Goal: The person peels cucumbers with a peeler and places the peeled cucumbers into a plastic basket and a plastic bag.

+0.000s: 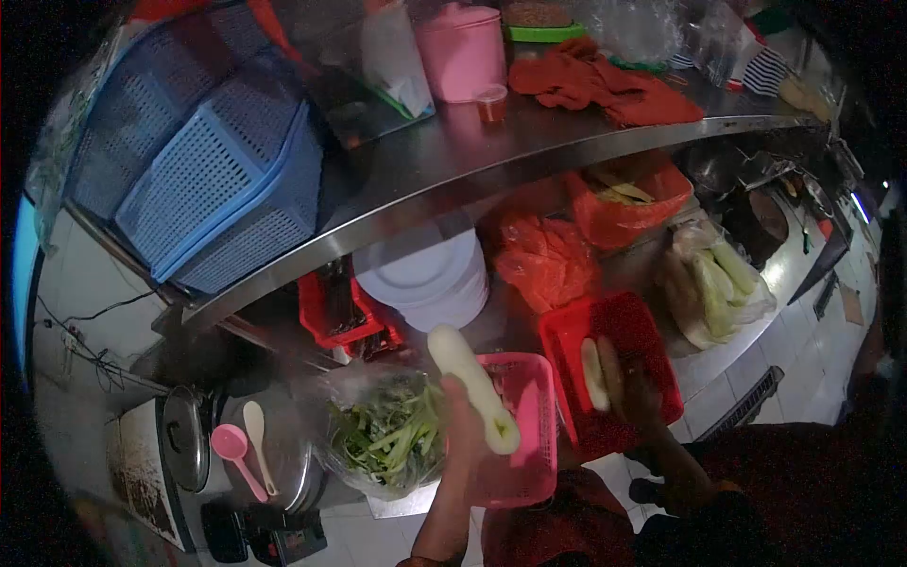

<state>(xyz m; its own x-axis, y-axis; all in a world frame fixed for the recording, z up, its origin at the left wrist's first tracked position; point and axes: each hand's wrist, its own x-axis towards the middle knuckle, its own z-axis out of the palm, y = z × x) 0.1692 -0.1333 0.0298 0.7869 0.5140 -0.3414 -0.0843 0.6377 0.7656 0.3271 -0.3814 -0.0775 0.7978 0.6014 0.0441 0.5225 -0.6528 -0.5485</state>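
Note:
My left hand is closed around a long pale green vegetable, held tilted above the left part of a pink basket. Over the red tray to the right is my right hand, in shadow, beside two pale elongated vegetables that lie in the tray. Its fingers are too dark to make out, so I cannot tell whether it grips one of them. A clear plastic bag of leafy greens stands just left of my left hand.
White lidded tub and red plastic bags stand behind the baskets. A steel shelf edge crosses above, holding blue baskets and a pink container. Bagged vegetables lie right; a pink ladle lies left.

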